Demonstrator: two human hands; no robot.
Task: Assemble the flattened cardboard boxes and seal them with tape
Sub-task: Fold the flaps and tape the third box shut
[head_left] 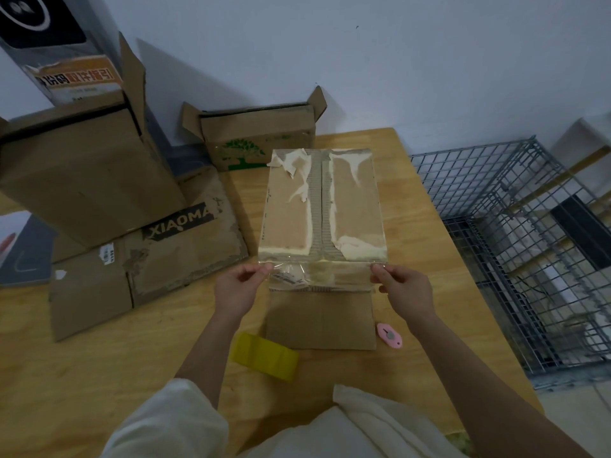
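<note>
at the near edge of the box [322,206], mid-desk [148,352], my left hand [236,290] and right hand [405,292] each pinch one end of a clear tape strip [320,269], stretched taut to land flat across the seam. yellow tape roll [264,355] and pink cutter [389,335] lie close by. more boxes at left, wire cage right, plain wall behind.

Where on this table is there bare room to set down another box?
Bare wood lies along the right edge of the table, between the taped box and the wire cage, and at the near left beside the yellow tape roll. The far left is crowded with stacked cardboard boxes.
</note>
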